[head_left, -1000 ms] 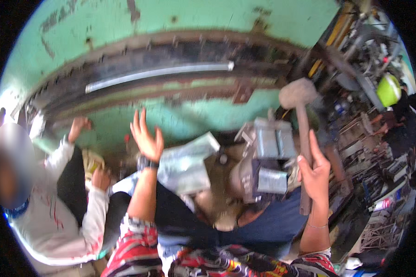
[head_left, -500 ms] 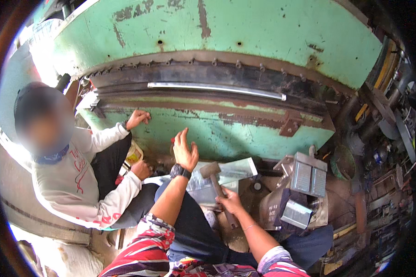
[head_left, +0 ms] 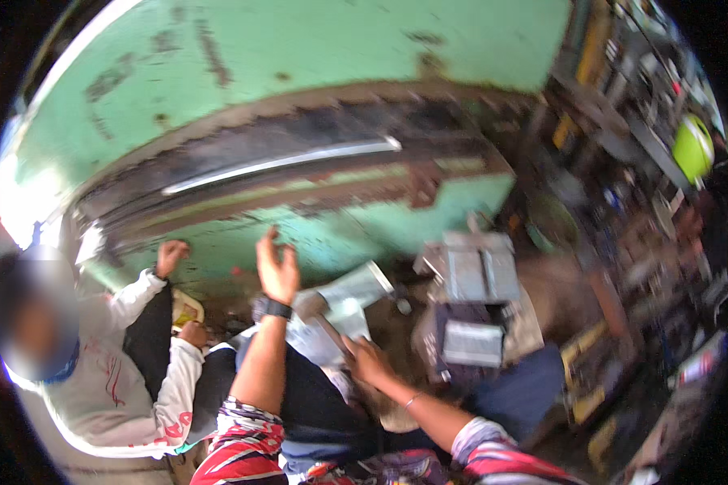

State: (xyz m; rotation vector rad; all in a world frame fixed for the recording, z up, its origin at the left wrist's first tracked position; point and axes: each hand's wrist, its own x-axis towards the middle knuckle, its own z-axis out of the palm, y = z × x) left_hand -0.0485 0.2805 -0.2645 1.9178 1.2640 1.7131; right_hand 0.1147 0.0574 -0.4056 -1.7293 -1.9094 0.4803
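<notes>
- Fingers [head_left: 362, 349] of your right hand [head_left: 370, 361] wrap the handle of the hammer [head_left: 314, 311], pressed together around it; the hammer's head lies low, just above the crumpled sheet metal [head_left: 349, 295] in front of you.
- Your left hand [head_left: 277, 271] is lifted with the palm flat and the fingers spread, holding nothing, between the hammer and the green machine [head_left: 299, 89]; a dark wristwatch [head_left: 272, 308] sits on that wrist.
- A second ago the hammer was raised high at your right, beside the grey metal block [head_left: 479, 267]; half a second ago it was already coming down, and now its head is at the sheet. I judge this as the bottom of a swing, the blow landing or just landed.
- Your left hand has stayed raised and empty through all three views, so it keeps clear of the strike.
- The frame is motion-blurred, so I cannot tell whether the hammer head touches the sheet.
- A co-worker in a white sleeve [head_left: 129, 295] crouches at your left, one hand [head_left: 171, 256] up against the machine's lower edge, well apart from the hammer.
</notes>
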